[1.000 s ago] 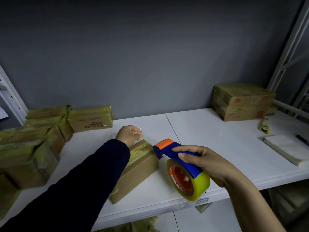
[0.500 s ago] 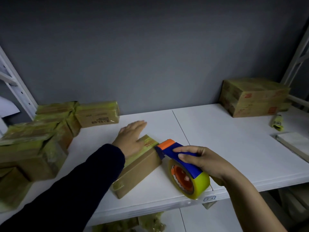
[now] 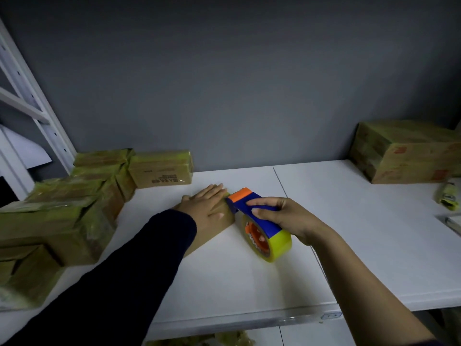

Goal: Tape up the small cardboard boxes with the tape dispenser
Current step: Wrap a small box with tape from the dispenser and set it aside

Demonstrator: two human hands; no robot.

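Two bare hands work at one small cardboard box point(image 3: 214, 233) that lies on a white shelf point(image 3: 349, 233), and every place below is given from that box

On top of the box rests the left grip point(image 3: 207, 206), a hand in a dark sleeve point(image 3: 124, 270). It is open, palm down, its straight fingers lying flat along the lid and pointing toward the far end. It hides most of the lid, so only the brown side facing the camera and a little yellowish tape at the far end show.

Just right of the box the right grip point(image 3: 287, 218) is closed round the blue handle of the tape dispenser point(image 3: 268, 227), with the fingers over the top and the thumb on the near side. The dispenser's orange cutter head meets the box's upper right edge, just beside the left fingertips. Its roll of yellow tape on an orange core stands on the shelf, close to the box's right side.

Left of the box, a heap of cardboard boxes point(image 3: 62, 221) wrapped in yellow-green tape is stacked near the white rack upright point(image 3: 37, 103). Behind the box and to its left, a taped box with dark print point(image 3: 162, 168) stands against the grey wall point(image 3: 224, 83). Well to the right, a larger taped carton point(image 3: 404, 153) sits by the wall, and nearer than it lies a small yellow-green object point(image 3: 447, 198) too blurred to name
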